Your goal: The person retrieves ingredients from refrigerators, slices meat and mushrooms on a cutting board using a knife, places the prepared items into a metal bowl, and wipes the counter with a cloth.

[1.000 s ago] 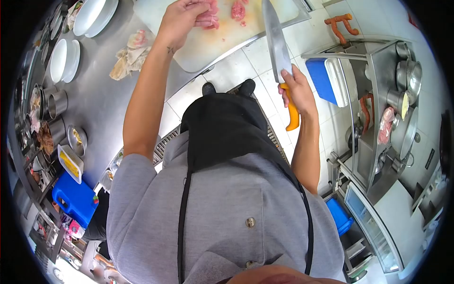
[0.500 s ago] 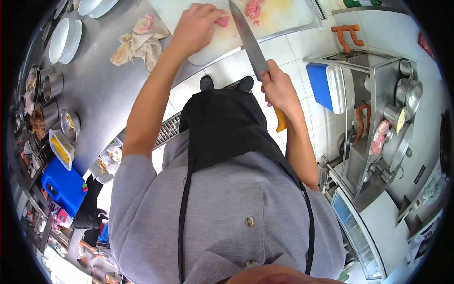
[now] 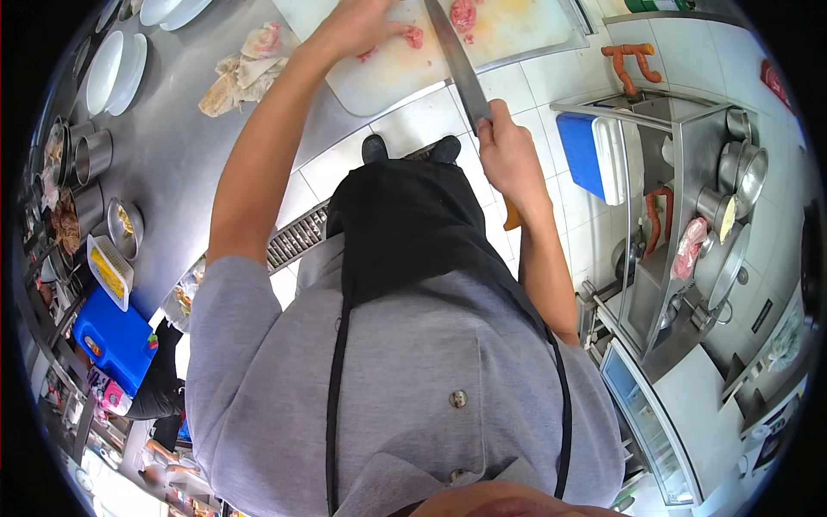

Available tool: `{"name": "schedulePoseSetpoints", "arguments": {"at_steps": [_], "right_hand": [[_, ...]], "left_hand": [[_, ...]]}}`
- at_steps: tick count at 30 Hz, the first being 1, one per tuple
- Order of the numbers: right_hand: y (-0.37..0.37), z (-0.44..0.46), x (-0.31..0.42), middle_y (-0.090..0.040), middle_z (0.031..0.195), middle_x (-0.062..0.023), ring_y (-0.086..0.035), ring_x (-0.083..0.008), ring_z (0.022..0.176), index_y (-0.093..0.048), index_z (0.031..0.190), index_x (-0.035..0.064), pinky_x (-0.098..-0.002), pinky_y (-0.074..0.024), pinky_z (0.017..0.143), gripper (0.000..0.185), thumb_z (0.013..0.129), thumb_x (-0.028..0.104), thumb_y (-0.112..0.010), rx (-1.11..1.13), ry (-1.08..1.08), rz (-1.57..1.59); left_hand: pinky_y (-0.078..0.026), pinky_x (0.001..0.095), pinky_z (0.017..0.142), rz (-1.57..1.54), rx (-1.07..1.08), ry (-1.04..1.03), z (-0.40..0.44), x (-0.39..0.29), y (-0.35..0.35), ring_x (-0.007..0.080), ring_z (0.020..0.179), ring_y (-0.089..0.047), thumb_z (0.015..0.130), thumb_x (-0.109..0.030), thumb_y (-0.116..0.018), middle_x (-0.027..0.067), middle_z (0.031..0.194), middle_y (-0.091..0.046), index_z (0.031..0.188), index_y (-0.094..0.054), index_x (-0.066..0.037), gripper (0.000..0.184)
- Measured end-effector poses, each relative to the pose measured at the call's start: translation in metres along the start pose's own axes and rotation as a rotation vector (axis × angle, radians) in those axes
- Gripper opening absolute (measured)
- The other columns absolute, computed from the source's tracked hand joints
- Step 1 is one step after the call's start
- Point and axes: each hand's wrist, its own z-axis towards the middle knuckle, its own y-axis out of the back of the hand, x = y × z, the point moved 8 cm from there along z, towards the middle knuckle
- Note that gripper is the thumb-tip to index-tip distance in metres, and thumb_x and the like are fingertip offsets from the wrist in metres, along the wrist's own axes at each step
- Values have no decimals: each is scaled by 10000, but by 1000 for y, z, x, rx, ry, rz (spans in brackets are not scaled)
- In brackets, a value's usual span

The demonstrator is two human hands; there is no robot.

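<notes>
My right hand (image 3: 512, 148) is wrapped around the yellow handle (image 3: 512, 214) of a large kitchen knife. The wide steel blade (image 3: 458, 69) points up over the cutting board, close to the meat. At the top edge my left hand (image 3: 355, 28) is over the white cutting board (image 3: 379, 90), partly cut off by the frame. Its thumb is stretched out at a small piece of raw meat (image 3: 413, 37), and the fingers look apart. Right of the blade lies another raw meat piece (image 3: 463, 15), with small scraps (image 3: 368, 54) around.
A crumpled stained cloth (image 3: 245, 73) lies on the steel counter (image 3: 194, 112) beside white bowls (image 3: 105, 71) and metal pots (image 3: 93, 153). A tub of yellow food (image 3: 112, 270) stands lower left. On the right is a steel shelf (image 3: 680, 129) with pans. A person's dark trousers (image 3: 159, 379) show lower left.
My left hand has moved up and left, uncovering more meat. The knife has shifted slightly right with my right hand, which has risen a little.
</notes>
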Motion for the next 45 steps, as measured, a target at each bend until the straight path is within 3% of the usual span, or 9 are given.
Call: {"name": "schedulePoseSetpoints", "arguments": {"at_steps": [3, 5, 12, 20, 23, 30, 32, 42, 45], "right_hand": [[-2, -4, 11, -603, 758, -329, -590, -520, 829, -433, 1022, 13, -578, -420, 733, 153, 976, 156, -462, 41, 46, -69], [-4, -4, 6, -608, 749, -316, -584, -525, 805, -432, 1021, 26, -578, -420, 719, 141, 974, 155, -466, 81, 33, -186], [22, -5, -1, -620, 737, -276, -592, -509, 776, -432, 994, 54, -595, -419, 675, 132, 977, 177, -477, 2, 114, -325], [44, 9, -2, -636, 749, -243, -605, -492, 753, -442, 1001, 81, -587, -444, 679, 112, 973, 187, -465, 32, 132, -546], [43, 20, 4, -636, 746, -241, -610, -491, 750, -444, 1006, 79, -586, -444, 674, 110, 969, 180, -465, 68, 293, -536], [64, 44, -15, -628, 731, -254, -603, -503, 739, -438, 1004, 67, -603, -440, 666, 123, 973, 182, -467, 86, 252, -564], [62, 47, -12, -628, 730, -257, -602, -506, 739, -435, 1008, 65, -608, -440, 665, 129, 974, 184, -468, 96, 315, -534], [40, 40, -8, -618, 741, -290, -612, -523, 741, -401, 1019, 24, -605, -469, 679, 127, 933, 99, -458, 132, 281, -500], [39, 34, -6, -627, 772, -279, -628, -509, 756, -408, 1049, 24, -598, -483, 687, 160, 905, 69, -460, 156, 250, -575]], "left_hand": [[-449, 438, 921, -11, -164, 12, -13, 13, 0, 370, 940, -586, 780, -115, -667, 235, 1015, -589, 1026, -629, 12, 279], [-504, 395, 769, 18, -258, -96, -24, 31, -11, 274, 841, -630, 850, -127, -633, 130, 889, -654, 1008, -663, -46, 180], [-456, 436, 857, 379, -610, -84, -40, 30, 18, 356, 890, -567, 787, -125, -661, 201, 933, -581, 979, -644, 8, 234], [-460, 439, 832, 277, -740, -70, -52, -11, -32, 324, 912, -587, 769, -194, -751, 86, 930, -639, 931, -707, -80, 203], [-454, 427, 865, 44, -727, 42, -47, 5, -48, 312, 926, -587, 745, -189, -760, 80, 935, -640, 929, -703, -86, 218], [-470, 425, 835, 180, -801, 189, -48, 2, -50, 312, 887, -588, 731, -157, -741, 84, 930, -637, 919, -693, -79, 209], [-462, 422, 823, -88, -877, 109, -51, 6, -47, 309, 859, -577, 735, -145, -730, 66, 935, -634, 920, -701, -83, 198], [-453, 411, 840, 207, -796, 1, -36, -20, -25, 299, 839, -574, 747, -116, -710, 61, 894, -640, 888, -721, -60, 152], [-447, 455, 814, 66, -600, -76, -15, -27, -28, 363, 876, -548, 778, -86, -630, 173, 869, -568, 927, -659, 1, 175]]}}
